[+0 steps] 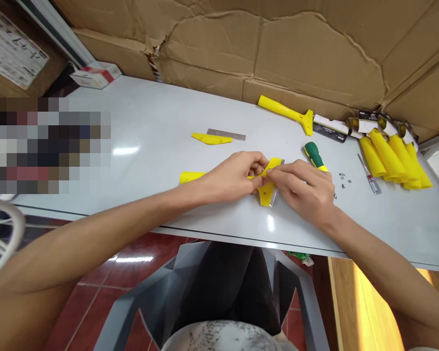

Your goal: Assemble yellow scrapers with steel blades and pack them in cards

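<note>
My left hand (241, 174) is closed round the neck of a yellow scraper (266, 194), whose handle sticks out to the left under my wrist. A thin metal blade shows along the right edge of the scraper's head. My right hand (304, 187) pinches with thumb and forefinger at the head's upper part; whatever lies between the fingertips is hidden. Just beyond my right hand lies a screwdriver with a green and yellow handle (313, 155), its shaft partly covered by the hand. Several small metal pieces (343, 180) lie to its right.
Farther back on the white table (149, 126) are a yellow clamp plate (211, 140) and a loose blade (229, 134). Another yellow scraper (283, 108) rests near the cardboard. At the right are several yellow handles (395, 156) and a clear-handled screwdriver (370, 176). A small box (96, 74) stands back left.
</note>
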